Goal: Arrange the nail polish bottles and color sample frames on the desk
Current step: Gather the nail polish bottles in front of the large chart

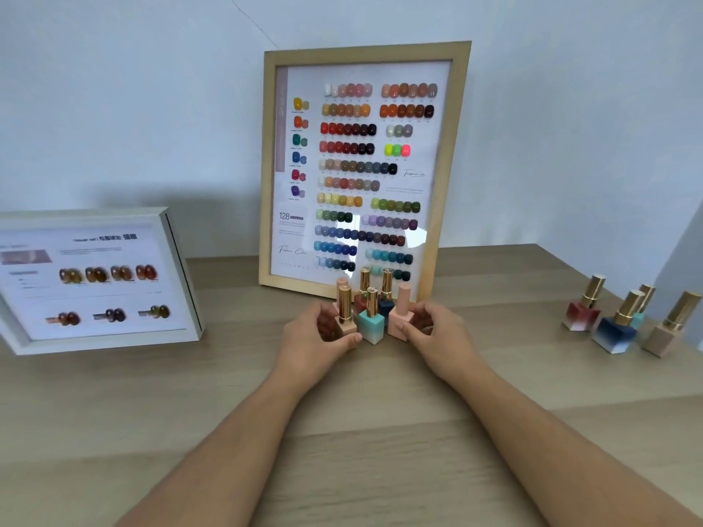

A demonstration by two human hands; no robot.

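Note:
A cluster of several nail polish bottles stands mid-desk before a tall wooden colour sample frame (363, 173) leaning on the wall. At the cluster's front are a teal bottle (371, 323), a pink bottle with a gold cap (345, 321) and an all-pink bottle (401, 317); a red and a navy bottle stand behind. My left hand (319, 336) cups the cluster's left side, fingers around the gold-capped pink bottle. My right hand (433, 332) cups the right side, thumb and fingers on the all-pink bottle.
A white colour sample frame (95, 279) leans at the left of the wooden desk (361, 431). At the right edge stand several more bottles: red (582, 311), navy (618, 330), teal behind it (643, 308) and beige (667, 332).

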